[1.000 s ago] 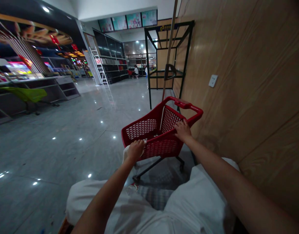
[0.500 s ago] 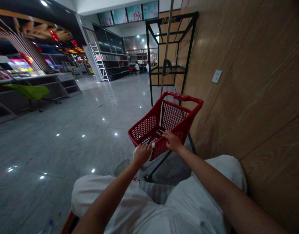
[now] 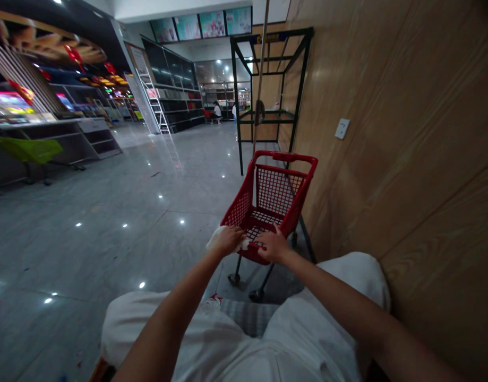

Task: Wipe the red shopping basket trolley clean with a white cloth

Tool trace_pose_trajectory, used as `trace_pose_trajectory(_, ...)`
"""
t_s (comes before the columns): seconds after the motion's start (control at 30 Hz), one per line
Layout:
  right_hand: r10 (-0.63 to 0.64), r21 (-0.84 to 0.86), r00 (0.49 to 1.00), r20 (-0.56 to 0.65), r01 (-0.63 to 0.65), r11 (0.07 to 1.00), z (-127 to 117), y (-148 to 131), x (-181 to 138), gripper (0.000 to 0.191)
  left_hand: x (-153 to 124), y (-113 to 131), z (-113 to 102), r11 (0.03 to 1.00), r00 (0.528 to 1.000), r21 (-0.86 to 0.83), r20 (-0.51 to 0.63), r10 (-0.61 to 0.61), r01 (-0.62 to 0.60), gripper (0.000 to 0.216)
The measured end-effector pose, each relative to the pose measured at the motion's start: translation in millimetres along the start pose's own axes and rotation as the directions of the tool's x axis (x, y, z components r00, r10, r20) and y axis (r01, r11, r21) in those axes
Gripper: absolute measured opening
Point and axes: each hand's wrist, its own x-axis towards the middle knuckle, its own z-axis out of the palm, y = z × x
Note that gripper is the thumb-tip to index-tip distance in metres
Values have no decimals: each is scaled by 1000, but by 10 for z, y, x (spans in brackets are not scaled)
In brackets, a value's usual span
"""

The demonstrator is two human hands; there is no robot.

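A small red shopping cart (image 3: pixel 305 193) with lattice sides stands on its wheels in front of my knees, its handle on the far side. My left hand (image 3: pixel 229 240) presses a white cloth (image 3: pixel 214 237) against the left corner of the cart's near rim, fingers closed over the cloth. At the right part of that same rim, my right hand (image 3: pixel 273 246) grips the edge, its thumb raised and its fingers curled over the red plastic.
A wood-panelled wall (image 3: pixel 407 132) with a socket (image 3: pixel 342 128) runs close on my right. Behind the cart stand a dark metal frame (image 3: pixel 303 85) and a pole (image 3: pixel 259 79). A green cart (image 3: pixel 26 149) stands at the left, a ladder (image 3: pixel 158 106) farther back.
The cart has turned so that its near end faces me more squarely, and its front wheels now show. Both hands have moved with the rim, the left one keeping the cloth.
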Motion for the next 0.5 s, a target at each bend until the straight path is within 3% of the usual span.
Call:
trace_pose_trajectory(0.1,70,-144,997,36,-64,988,111,-163,-62,25,-4,365,60,999,996,-16,-72,-48,47,31)
trace_pose_trajectory(0.23,62,-212,997,45,-51,976,142,-32,-97,29,50,593,117,998,998,-52,-58,31,-34,45)
trace_pose_trajectory(0.37,23,-206,999,37,-15,978,86,127,-153,26,125,344,68,981,978,-38,79,191,-188,34)
trace_pose_trajectory(0.5,10,-204,999,39,-2,979,38,186,-200,24,58,-7,12,996,995,11,37,91,-91,28)
